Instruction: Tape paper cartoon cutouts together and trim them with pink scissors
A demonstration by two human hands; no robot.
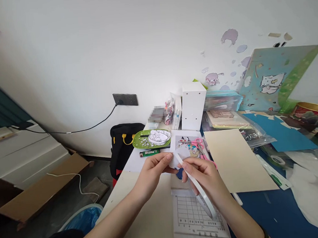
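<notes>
The person's right hand clasps a roll of narrow white tape — its far end pinched between thumb and finger of the left hand — above a printed grid sheet, left of a cream sheet.

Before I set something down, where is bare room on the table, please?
Pale tabletop shows bare between the left forearm and the printed sheet. Blue surface, nearly bare, lies between the right forearm and white paper. Crowded toward the wall: green tray, scissors, white box.
</notes>
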